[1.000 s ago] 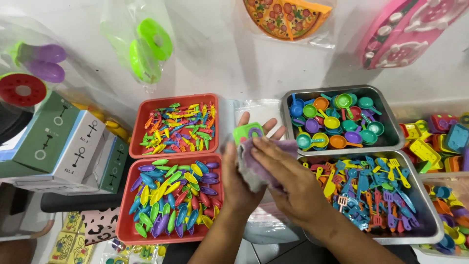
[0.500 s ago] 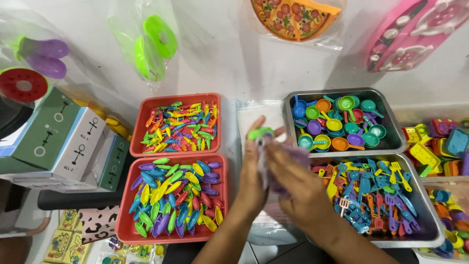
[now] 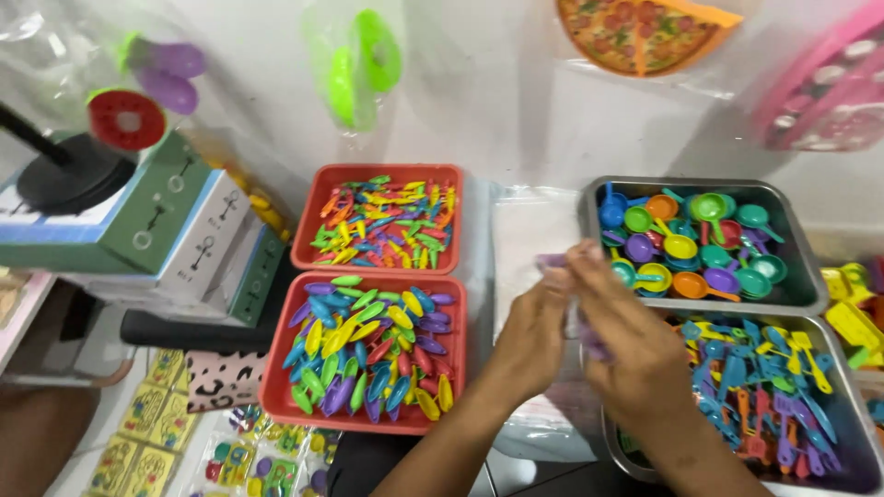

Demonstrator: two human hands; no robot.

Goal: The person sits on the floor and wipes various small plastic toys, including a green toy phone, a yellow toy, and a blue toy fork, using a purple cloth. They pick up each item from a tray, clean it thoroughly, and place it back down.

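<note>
Both hands meet above a clear plastic bag (image 3: 529, 230); the left hand (image 3: 534, 336) and right hand (image 3: 635, 354) pinch a small purple plastic piece (image 3: 589, 342) between them, seemingly mid-bagging; what follows calls for a steady grip. Red plastic trays (image 3: 276, 387) and steel pans (image 3: 810, 294) of coloured toy utensils crowd the table by a white wall (image 3: 488, 83).

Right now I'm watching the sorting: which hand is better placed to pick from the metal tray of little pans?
Probably the right hand: it sits beside the metal tray of pans. The left hand lies nearer the red trays.
</note>
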